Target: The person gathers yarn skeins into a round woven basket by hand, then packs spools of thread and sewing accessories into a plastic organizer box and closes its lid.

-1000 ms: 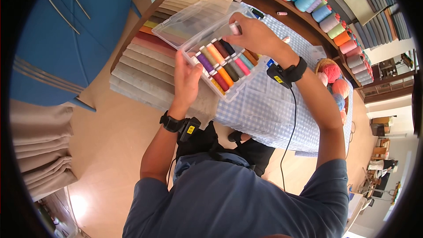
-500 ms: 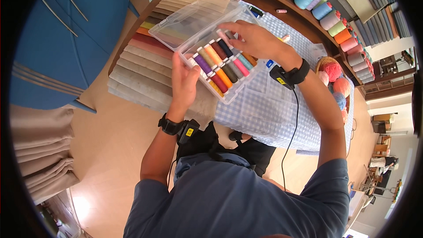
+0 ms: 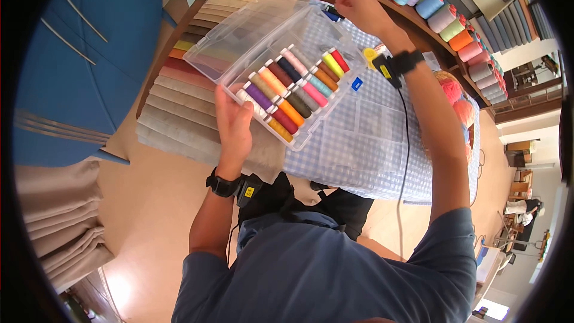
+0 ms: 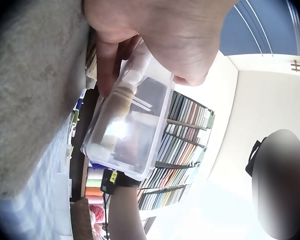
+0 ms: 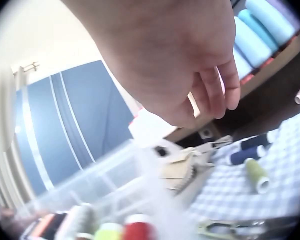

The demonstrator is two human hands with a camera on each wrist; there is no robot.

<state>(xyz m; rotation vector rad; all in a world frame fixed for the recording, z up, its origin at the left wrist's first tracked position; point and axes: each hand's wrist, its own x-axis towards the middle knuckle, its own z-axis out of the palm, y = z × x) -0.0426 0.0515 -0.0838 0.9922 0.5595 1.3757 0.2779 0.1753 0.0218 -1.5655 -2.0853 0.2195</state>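
Note:
My left hand (image 3: 234,128) grips the near left corner of a clear plastic box (image 3: 304,142), its thumb over the rim. Thread spools in several colours lie in rows inside, among them a purple spool (image 3: 259,97), a pale pink spool (image 3: 293,61) and a red spool (image 3: 341,60). The box's clear lid (image 3: 239,33) is tilted back. Beyond the box, my right hand (image 3: 360,11) hovers with loosely bent fingers and holds nothing. In the right wrist view, dark blue spools (image 5: 246,155) and an olive green spool (image 5: 257,176) lie on the checked cloth below it.
Fabric sample swatches (image 3: 179,104) spread under and left of the box. A wooden shelf with large thread cones (image 3: 406,3) runs along the back. Yarn balls (image 3: 463,112) sit in a basket at right. A yellow tape measure (image 3: 370,55) and a blue tag (image 3: 357,84) lie beside the box.
The pale pink spool, in my right hand a second ago, now lies in the box's row. My right hand has moved off toward the back shelf. The left hand keeps its grip.

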